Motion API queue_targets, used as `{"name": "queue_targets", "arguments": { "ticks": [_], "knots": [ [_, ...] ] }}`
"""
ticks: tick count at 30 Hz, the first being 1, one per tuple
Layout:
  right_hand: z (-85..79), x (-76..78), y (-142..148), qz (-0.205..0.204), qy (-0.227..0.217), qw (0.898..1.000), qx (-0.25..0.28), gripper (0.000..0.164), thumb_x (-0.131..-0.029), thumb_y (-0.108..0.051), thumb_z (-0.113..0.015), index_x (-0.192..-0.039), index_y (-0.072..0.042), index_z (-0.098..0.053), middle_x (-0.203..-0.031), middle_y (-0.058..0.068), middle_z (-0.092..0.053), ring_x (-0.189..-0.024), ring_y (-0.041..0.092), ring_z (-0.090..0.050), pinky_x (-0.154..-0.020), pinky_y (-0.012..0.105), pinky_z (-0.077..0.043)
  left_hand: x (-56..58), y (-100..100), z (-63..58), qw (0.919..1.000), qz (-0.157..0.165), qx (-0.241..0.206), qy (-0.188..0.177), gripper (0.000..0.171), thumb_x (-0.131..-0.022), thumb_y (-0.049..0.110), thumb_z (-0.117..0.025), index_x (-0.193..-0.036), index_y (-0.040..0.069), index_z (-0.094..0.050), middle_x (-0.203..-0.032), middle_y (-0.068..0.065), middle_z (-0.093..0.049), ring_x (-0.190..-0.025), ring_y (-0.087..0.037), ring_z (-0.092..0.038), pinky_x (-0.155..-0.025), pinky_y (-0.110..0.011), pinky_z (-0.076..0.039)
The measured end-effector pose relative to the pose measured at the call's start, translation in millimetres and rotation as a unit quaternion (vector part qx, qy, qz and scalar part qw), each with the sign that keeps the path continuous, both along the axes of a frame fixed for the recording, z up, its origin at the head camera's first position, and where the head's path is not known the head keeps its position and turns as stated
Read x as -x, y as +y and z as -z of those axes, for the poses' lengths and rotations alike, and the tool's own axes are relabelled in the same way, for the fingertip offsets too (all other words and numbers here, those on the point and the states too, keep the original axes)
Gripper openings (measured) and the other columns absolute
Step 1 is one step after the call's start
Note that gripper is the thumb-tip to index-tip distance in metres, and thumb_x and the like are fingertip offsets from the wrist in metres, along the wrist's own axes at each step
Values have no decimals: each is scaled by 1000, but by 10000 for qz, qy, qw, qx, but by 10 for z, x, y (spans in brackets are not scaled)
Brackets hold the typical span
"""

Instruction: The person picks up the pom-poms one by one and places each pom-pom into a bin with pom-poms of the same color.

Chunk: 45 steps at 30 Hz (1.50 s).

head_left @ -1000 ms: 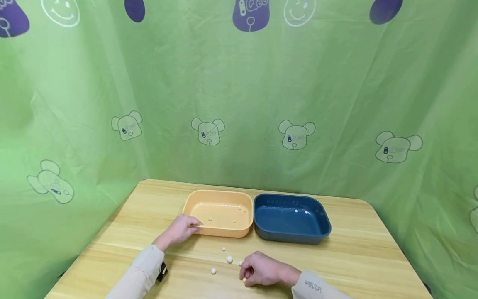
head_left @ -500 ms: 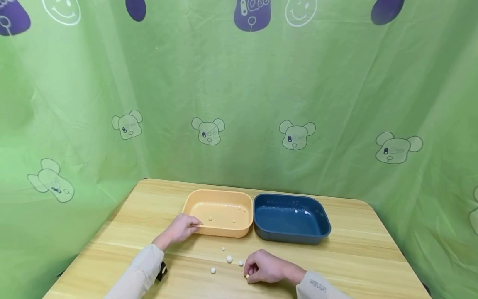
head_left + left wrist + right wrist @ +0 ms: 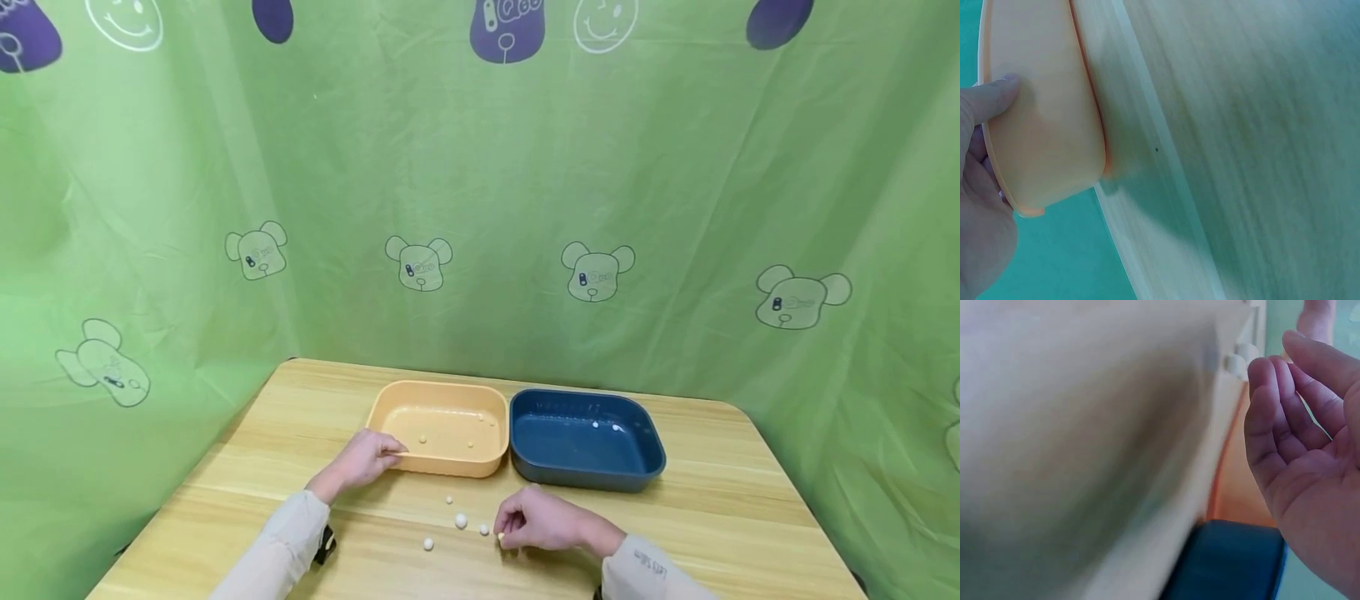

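Note:
My left hand (image 3: 362, 458) grips the near left rim of a light orange plastic basin (image 3: 450, 467), its thumb (image 3: 999, 99) lying on the outer wall in the left wrist view. Several tiny pale balls lie on that basin's floor. Over the table, right of the loose white balls (image 3: 461, 521), my right hand (image 3: 546, 518) pinches a small yellowish ball (image 3: 501, 537) between thumb and fingertips. In the right wrist view the fingers (image 3: 1263, 419) are curled and mostly hide this ball. Several white balls of differing sizes lie on the table between the hands.
A dark blue basin (image 3: 588, 477) stands right beside the orange one, with two white balls (image 3: 596, 425) inside. Both sit toward the back of the wooden table (image 3: 712, 500). A green printed curtain (image 3: 495, 167) surrounds the table at the back and sides.
My right hand has moved away from me and slightly right, lifting the yellowish ball with it. A white ball formerly half hidden by that hand now shows. The left hand stays on the rim.

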State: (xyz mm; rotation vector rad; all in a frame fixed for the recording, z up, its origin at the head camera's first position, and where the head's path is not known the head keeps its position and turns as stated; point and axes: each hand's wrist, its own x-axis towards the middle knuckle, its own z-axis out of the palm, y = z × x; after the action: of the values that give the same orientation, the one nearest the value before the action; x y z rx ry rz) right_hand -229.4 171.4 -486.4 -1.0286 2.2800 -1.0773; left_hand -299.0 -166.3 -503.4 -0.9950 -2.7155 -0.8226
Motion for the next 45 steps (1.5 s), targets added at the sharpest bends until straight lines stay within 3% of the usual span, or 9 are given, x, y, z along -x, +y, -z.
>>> {"name": "queue_targets", "arguments": {
  "ticks": [3,7,11,18,28,39,45],
  "knots": [
    [-56,53,0,-20,357,9993,63,4,-82,-7,-72,-86,-8,-69,-74,-12,-62,-68,-1,-58,-62,20,-52,-5,1,2,10000,-2,-17,-24,12,-82,3,-69,-93,8,-73,-92,-5,-72,-84,-19,-68,-76,-32,-55],
    [-112,125,6,76,513,9985,143,5,-83,-8,-71,-87,-6,-70,-76,-13,-63,-70,1,-59,-65,20,-53,-8,-2,4,9999,-43,11,-93,12,-82,4,-70,-93,8,-73,-92,-5,-72,-84,-18,-68,-77,-31,-55],
    [-199,157,6,295,392,9985,246,5,-84,-6,-70,-89,-5,-70,-78,-8,-65,-72,5,-61,-66,22,-53,-3,-3,6,9998,-75,48,-187,12,-83,5,-70,-94,8,-73,-93,-4,-72,-85,-18,-68,-78,-30,-54],
    [-279,237,31,629,395,9959,510,7,-84,-10,-71,-88,-14,-68,-78,-6,-65,-74,9,-60,-68,24,-53,25,-2,19,10000,16,38,-11,12,-82,4,-70,-93,8,-73,-92,-4,-72,-85,-19,-68,-78,-32,-55],
    [-380,354,-8,1154,312,9906,664,7,-84,-7,-71,-91,-5,-70,-78,0,-64,-69,10,-56,-61,21,-48,8,-3,6,9999,13,54,-83,12,-82,4,-69,-93,8,-73,-92,-3,-72,-85,-17,-68,-78,-31,-55],
    [-354,497,-64,1414,793,9816,1010,9,-84,-7,-70,-91,-1,-69,-76,-5,-62,-70,8,-56,-61,22,-49,4,5,24,10000,26,73,61,12,-82,3,-70,-93,8,-73,-91,-4,-72,-85,-19,-68,-78,-32,-55],
    [-359,569,-146,1806,459,9774,996,8,-83,-7,-71,-90,-4,-70,-77,1,-63,-71,12,-56,-62,22,-49,2,4,-1,10000,-14,73,-26,13,-82,3,-70,-93,7,-73,-92,-4,-72,-85,-19,-68,-78,-32,-55]
  ]
}}
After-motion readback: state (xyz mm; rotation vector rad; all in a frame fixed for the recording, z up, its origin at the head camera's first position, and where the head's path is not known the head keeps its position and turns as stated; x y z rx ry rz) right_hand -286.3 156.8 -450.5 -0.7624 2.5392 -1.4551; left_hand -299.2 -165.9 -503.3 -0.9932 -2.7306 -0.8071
